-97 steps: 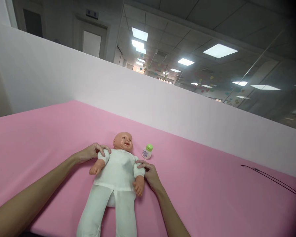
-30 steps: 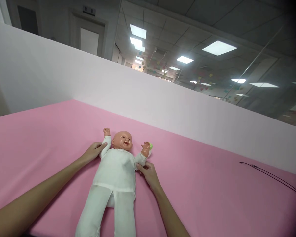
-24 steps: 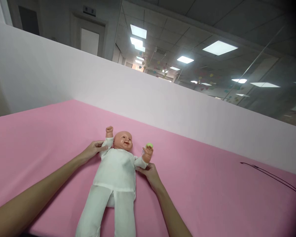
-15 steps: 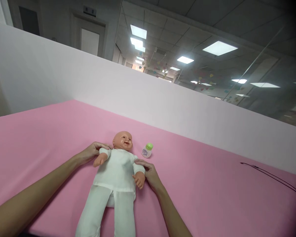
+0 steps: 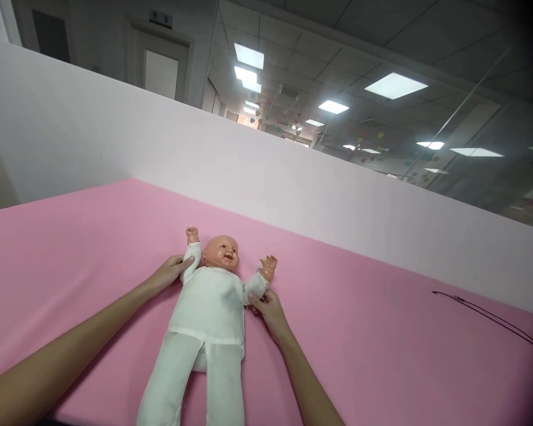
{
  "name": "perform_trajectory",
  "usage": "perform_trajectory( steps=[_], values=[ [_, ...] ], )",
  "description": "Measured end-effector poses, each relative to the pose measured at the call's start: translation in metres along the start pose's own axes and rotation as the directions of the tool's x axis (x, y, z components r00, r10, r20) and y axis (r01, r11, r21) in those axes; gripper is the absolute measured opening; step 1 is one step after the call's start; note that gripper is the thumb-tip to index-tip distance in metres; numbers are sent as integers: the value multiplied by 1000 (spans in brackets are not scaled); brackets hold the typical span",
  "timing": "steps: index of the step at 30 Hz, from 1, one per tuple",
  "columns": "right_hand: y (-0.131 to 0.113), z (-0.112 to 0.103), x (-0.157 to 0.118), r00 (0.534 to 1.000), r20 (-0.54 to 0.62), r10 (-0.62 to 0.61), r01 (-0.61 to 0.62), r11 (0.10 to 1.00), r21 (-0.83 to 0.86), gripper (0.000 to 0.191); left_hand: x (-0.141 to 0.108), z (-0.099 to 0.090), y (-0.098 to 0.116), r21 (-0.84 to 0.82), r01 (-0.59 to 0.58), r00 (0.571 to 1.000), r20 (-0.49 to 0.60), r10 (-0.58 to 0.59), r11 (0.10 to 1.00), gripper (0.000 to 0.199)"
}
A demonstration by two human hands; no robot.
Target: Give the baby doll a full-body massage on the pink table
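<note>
While lying face-up on pink worktop (image 5: 382, 355), white-clothed plastic baby doll (image 5: 208, 319) with both arms raised. Left hand (image 5: 171, 272) and right hand (image 5: 266, 307) each pinching one sleeve; lowering not yet begun.

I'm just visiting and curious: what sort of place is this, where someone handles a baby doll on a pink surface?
Probably an office fitted with a practice station: a grid ceiling with flat light panels, glass partition walls, and a low white divider behind the pink padded table.

I see a doll (image 5: 208, 296) with a glossy, smooth plastic head and hands, dressed in soft matt white cloth; it lies on a matt pink fabric sheet (image 5: 359, 355); a smooth white partition (image 5: 293, 195) stands behind.
</note>
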State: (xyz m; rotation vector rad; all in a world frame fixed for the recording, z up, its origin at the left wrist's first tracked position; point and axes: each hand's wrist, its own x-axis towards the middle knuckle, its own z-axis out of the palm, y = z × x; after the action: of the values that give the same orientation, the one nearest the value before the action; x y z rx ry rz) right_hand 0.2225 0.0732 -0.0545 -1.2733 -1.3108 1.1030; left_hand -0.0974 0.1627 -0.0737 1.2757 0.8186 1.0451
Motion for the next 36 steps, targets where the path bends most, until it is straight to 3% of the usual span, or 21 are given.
perform_trajectory(
  steps=[8, 17, 22, 26, 29, 33, 36],
  values=[
    [-6, -4, -4, 991, 129, -38, 36, 999, 17, 39, -10, 4, 22, -1, -56, 991, 122, 56, 998, 31],
    [-6, -5, -1, 969, 210, -129, 124, 992, 39, 33, -5, -8, 15, 17, 38, 995, 94, -39, 999, 54],
    [-9, -4, -2, 971, 196, -136, 131, 991, 37, 33, -4, -9, 13, -48, -34, 985, 168, 42, 998, 35],
    [-9, -1, -4, 991, 94, -97, 94, 995, 34, 35, -8, -3, 16, -22, -35, 995, 97, 37, 999, 27],
    [-4, 1, -3, 1000, 1, -23, 23, 999, 27, 36, -9, 2, 17, 47, -56, 998, 45, 54, 997, 34],
    [2, -1, -1, 1000, 2, 15, -15, 999, 28, 52, -9, 6, 15, 87, -47, 997, -56, 52, 995, 47],
    [0, -2, -2, 1000, 20, 10, -10, 1000, 6, 52, -9, 6, 17, 41, -71, 997, -38, 73, 997, 41]
  ],
)
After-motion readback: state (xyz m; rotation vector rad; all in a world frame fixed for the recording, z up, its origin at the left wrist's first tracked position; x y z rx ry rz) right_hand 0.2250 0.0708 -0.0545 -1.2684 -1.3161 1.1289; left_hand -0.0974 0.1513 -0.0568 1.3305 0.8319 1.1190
